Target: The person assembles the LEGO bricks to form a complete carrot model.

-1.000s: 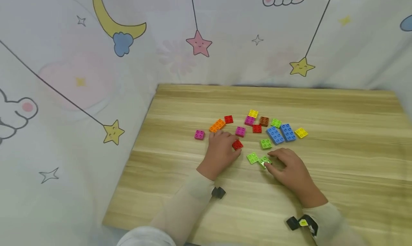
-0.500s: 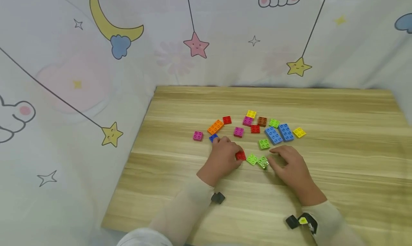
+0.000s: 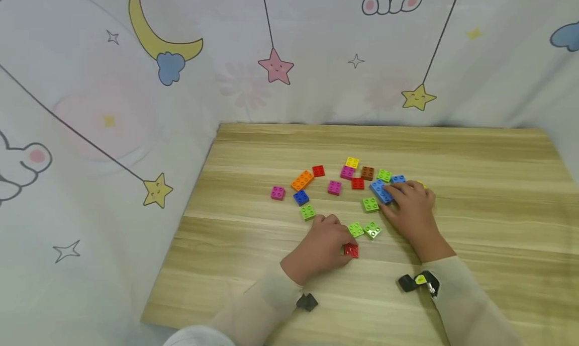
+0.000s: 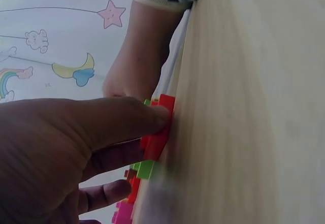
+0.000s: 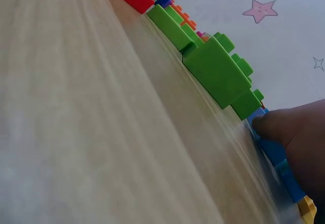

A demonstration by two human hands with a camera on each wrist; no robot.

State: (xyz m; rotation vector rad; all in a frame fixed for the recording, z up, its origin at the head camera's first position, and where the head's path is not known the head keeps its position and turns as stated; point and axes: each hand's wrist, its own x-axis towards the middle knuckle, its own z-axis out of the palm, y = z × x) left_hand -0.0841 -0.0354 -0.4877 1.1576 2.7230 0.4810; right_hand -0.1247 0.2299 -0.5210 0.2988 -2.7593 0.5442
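My left hand (image 3: 322, 245) pinches a small red toy building brick (image 3: 351, 251) between thumb and fingers, low over the near side of the table. In the left wrist view the thumb lies along the face of that red brick (image 4: 160, 127). Just beyond it lie two light green bricks, one (image 3: 356, 229) close to the fingers and a shinier one (image 3: 373, 230) to its right. Farther right, my right hand (image 3: 413, 212) has its thumb and fingers around a long light blue brick (image 3: 381, 191). A second blue brick (image 3: 398, 179) and a yellow one are partly hidden behind this hand.
Several loose bricks form a rough arc on the wooden table (image 3: 253, 235): magenta (image 3: 278, 193), orange (image 3: 302, 180), dark blue (image 3: 300, 197), green (image 3: 308, 212), brown (image 3: 367, 173) and others. A printed cloth (image 3: 325, 94) hangs along the table's far edge.
My left hand has brought the red brick nearer and to the right, uncovering the dark blue and a green brick. My right hand has left the shiny green brick and reached to the light blue one.
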